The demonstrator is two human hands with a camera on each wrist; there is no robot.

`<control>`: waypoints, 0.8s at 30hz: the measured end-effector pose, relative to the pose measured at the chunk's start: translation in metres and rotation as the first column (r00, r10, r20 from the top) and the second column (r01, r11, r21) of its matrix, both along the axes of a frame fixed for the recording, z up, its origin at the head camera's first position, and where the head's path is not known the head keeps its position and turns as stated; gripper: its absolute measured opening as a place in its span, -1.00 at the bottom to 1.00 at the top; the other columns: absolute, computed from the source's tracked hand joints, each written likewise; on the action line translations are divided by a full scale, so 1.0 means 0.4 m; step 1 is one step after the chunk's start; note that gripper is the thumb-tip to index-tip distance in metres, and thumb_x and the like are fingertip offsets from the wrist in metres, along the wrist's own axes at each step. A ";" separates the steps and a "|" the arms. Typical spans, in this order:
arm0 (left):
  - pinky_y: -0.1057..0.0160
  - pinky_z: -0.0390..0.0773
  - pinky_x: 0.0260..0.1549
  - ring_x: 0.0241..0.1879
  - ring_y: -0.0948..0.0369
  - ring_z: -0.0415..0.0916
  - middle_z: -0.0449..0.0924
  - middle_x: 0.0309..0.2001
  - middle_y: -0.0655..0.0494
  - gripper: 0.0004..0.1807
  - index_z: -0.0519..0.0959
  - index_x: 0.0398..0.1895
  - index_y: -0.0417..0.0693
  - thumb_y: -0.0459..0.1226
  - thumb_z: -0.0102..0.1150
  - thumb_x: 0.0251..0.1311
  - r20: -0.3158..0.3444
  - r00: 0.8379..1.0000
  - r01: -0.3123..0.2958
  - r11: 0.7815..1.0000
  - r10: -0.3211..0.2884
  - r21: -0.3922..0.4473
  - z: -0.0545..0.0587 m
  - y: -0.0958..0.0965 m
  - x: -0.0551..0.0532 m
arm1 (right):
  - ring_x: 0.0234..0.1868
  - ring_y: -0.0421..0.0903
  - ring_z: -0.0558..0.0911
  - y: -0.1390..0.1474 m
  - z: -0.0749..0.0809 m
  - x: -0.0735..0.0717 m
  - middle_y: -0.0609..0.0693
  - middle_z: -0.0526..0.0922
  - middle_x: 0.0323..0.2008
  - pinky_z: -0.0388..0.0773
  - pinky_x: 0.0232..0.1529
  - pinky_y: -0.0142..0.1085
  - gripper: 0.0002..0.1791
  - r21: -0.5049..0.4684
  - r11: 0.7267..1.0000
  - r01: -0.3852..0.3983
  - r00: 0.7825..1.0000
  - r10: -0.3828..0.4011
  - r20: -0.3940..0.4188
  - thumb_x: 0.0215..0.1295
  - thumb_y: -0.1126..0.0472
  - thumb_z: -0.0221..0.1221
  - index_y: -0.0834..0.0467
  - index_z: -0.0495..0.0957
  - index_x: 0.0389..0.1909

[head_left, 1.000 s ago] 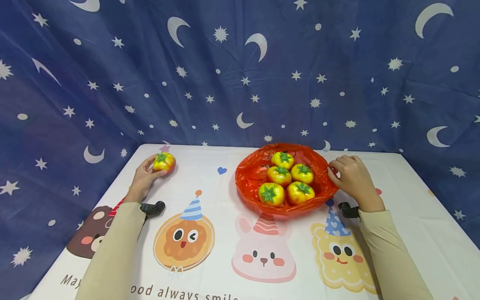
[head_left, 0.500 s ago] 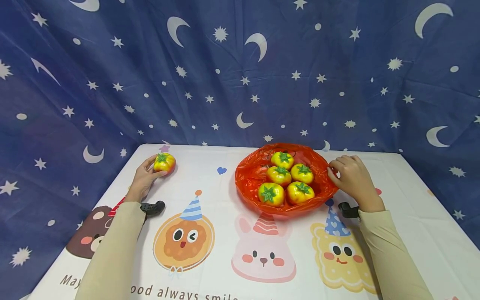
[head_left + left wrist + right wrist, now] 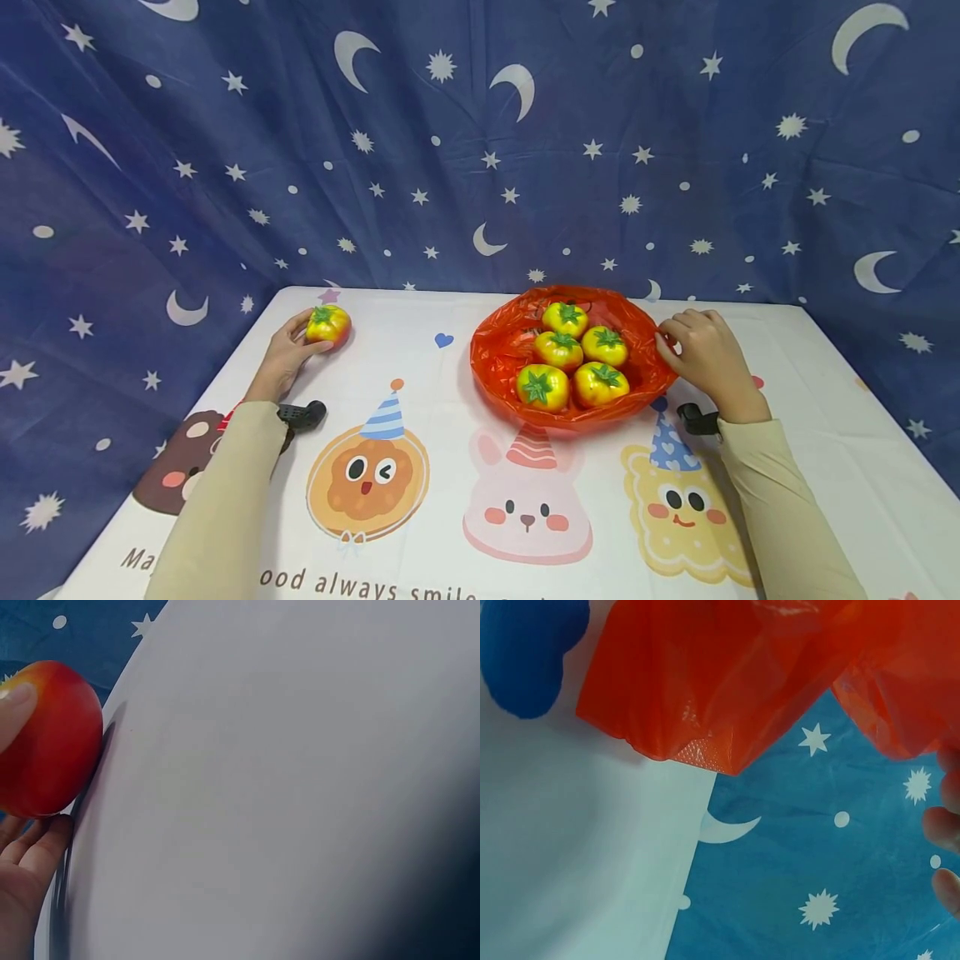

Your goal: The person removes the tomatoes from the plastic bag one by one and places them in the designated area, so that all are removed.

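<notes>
At the table's far left, my left hand (image 3: 288, 354) grips a red-and-yellow tomato (image 3: 328, 327) with a green star-shaped top, thumb on the near side. The left wrist view shows the red flank of this tomato (image 3: 56, 742) between thumb and fingers, close over the tabletop. My right hand (image 3: 701, 350) pinches the right rim of a red plastic bag (image 3: 495, 387), which is spread wide with its mouth facing up. Several similar tomatoes (image 3: 558, 352) lie inside it, green tops upward. In the right wrist view the bag's side (image 3: 705, 682) hangs in folds beside the curled fingers (image 3: 943, 825).
A white cloth with printed cartoon figures covers the table (image 3: 420, 350). Behind and along both sides hangs a dark blue curtain (image 3: 420, 108) with moons and stars. Each wrist wears a small black camera, such as the left wrist camera (image 3: 303, 415).
My left wrist and forearm have shifted very slightly left, with the tomato still in the hand. The right hand stays at the bag's rim, and the tomatoes in the bag have not moved.
</notes>
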State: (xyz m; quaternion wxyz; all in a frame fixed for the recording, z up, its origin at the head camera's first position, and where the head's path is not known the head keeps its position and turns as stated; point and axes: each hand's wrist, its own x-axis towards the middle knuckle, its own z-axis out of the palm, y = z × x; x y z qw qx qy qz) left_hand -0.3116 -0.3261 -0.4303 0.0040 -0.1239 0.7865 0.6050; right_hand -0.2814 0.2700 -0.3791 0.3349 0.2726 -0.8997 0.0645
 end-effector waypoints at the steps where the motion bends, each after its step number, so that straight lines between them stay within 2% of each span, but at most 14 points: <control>1: 0.09 0.03 0.42 0.48 0.02 -0.13 -0.16 0.51 -0.03 -0.07 -0.07 0.49 0.04 -0.38 0.24 0.12 -0.001 1.000 0.004 1.000 -0.004 -0.001 0.000 -0.002 0.000 | -0.49 0.04 0.53 0.000 0.000 0.000 0.12 0.61 -0.62 0.54 -0.22 0.02 -0.91 -0.001 1.000 -0.001 1.000 0.001 0.000 -0.06 0.34 0.30 0.29 0.60 -0.56; 10: 0.09 0.04 0.42 0.48 0.01 -0.12 -0.20 0.52 -0.03 -0.07 -0.10 0.50 0.08 -0.33 0.23 0.15 0.014 0.999 0.036 0.999 -0.036 -0.002 0.008 -0.006 0.006 | -0.50 0.03 0.51 0.002 -0.001 0.000 0.10 0.59 -0.63 0.53 -0.24 0.00 -0.91 0.001 1.000 0.005 1.000 -0.005 0.004 -0.06 0.33 0.30 0.28 0.59 -0.56; 19: 0.12 0.08 0.39 0.49 0.03 -0.15 -0.20 0.52 0.01 -0.08 -0.11 0.50 0.09 -0.31 0.22 0.17 0.018 1.000 0.022 1.000 -0.022 0.003 0.020 -0.011 0.009 | -0.51 0.03 0.51 0.001 0.002 -0.001 0.11 0.59 -0.63 0.54 -0.24 0.01 -0.91 -0.002 1.000 0.004 1.000 -0.004 -0.002 -0.05 0.33 0.29 0.28 0.59 -0.57; 24: 0.12 0.12 0.36 0.48 0.01 -0.11 -0.20 0.52 -0.05 -0.10 -0.13 0.50 0.03 -0.35 0.17 0.20 -0.010 0.999 0.047 0.999 -0.047 0.027 0.033 -0.021 0.017 | -0.51 0.03 0.51 0.002 0.003 0.001 0.10 0.59 -0.64 0.54 -0.24 0.03 -0.91 -0.004 1.000 0.003 1.000 -0.003 -0.003 -0.06 0.33 0.29 0.28 0.58 -0.57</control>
